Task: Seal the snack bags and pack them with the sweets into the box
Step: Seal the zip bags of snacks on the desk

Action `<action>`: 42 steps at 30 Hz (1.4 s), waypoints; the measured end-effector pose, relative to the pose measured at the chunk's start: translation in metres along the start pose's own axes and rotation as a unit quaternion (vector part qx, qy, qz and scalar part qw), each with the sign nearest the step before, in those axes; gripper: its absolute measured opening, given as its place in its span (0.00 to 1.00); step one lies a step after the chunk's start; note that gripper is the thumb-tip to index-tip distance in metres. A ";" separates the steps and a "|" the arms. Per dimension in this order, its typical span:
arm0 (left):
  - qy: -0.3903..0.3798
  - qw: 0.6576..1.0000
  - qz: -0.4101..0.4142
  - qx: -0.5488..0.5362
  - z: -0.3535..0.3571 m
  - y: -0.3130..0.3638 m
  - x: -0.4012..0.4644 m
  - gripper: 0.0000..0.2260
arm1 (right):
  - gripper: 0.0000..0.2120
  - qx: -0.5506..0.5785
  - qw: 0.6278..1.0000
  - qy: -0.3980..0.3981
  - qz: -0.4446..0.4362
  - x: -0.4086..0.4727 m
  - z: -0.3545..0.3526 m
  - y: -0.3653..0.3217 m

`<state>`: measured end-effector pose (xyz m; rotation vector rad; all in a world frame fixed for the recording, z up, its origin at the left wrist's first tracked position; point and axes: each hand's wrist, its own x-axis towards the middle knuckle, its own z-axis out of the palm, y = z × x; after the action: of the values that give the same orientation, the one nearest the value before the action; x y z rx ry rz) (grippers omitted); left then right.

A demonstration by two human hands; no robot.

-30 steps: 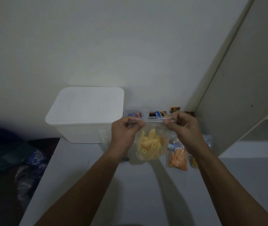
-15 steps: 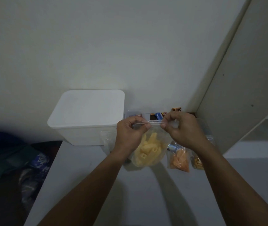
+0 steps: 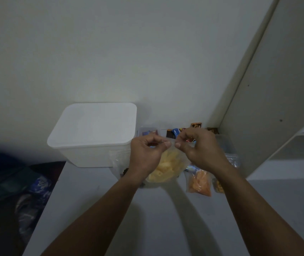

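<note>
Table: a pale grey table [image 3: 110,215] fills the bottom of the view, and both bare arms reach out over it.
Left hand: the left hand [image 3: 146,154] is up off the table, and its thumb and first finger pinch the top edge of the yellow snack bag [image 3: 166,169].
Right hand: the right hand [image 3: 199,148] pinches the same top edge, just beside the left hand, so the two thumbs almost touch.
Yellow snack bag: this clear bag holds pale yellow tube snacks. It hangs down from the pinching fingers, below and between the two hands, and its bottom is close to the table.
Other bags: an orange snack bag [image 3: 200,183] lies on the table under the right wrist. A brown snack bag [image 3: 218,186] sits just beside it, partly hidden by the arm. An empty-looking clear bag [image 3: 117,161] peeks out by the left wrist.
Box: the white box [image 3: 95,133] stands behind the left hand, against the wall [image 3: 129,52], with its lid on.
Sweets: small wrapped sweets [image 3: 175,132] in blue, brown and orange sit in a clear tray [image 3: 223,143] behind both hands.
Cupboard: a white cupboard side [image 3: 276,89] stands on the right.
</note>
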<state>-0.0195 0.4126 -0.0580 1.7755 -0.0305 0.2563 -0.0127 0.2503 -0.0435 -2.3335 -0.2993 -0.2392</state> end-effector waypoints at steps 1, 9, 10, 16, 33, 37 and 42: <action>-0.007 1.000 0.002 0.004 0.001 0.001 -0.001 0.05 | 0.03 0.000 1.000 0.009 -0.002 0.000 0.001 0.000; 0.001 1.000 -0.008 -0.007 0.000 -0.002 0.005 0.05 | 0.02 0.018 1.000 0.015 0.017 0.000 0.002 0.008; 0.012 1.000 -0.015 -0.015 -0.002 -0.004 0.007 0.05 | 0.02 0.025 0.999 0.015 0.028 0.000 0.000 0.009; -0.048 0.998 -0.008 -0.035 -0.003 -0.001 0.008 0.05 | 0.04 0.051 0.998 0.013 0.033 0.003 -0.004 0.008; 0.006 0.993 -0.057 -0.106 -0.014 -0.004 0.019 0.07 | 0.08 0.186 0.980 0.015 0.064 0.004 -0.025 0.018; -0.020 0.988 -0.071 -0.133 -0.015 -0.007 0.024 0.13 | 0.09 0.184 0.979 0.054 0.063 0.007 -0.027 0.017; -0.004 0.995 -0.043 -0.089 -0.016 -0.008 0.027 0.08 | 0.11 0.163 0.982 0.083 0.054 0.010 -0.027 0.020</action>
<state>0.0053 0.4327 -0.0574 1.5955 0.0160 0.1781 -0.0001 0.2188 -0.0358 -1.9839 -0.1171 -0.3053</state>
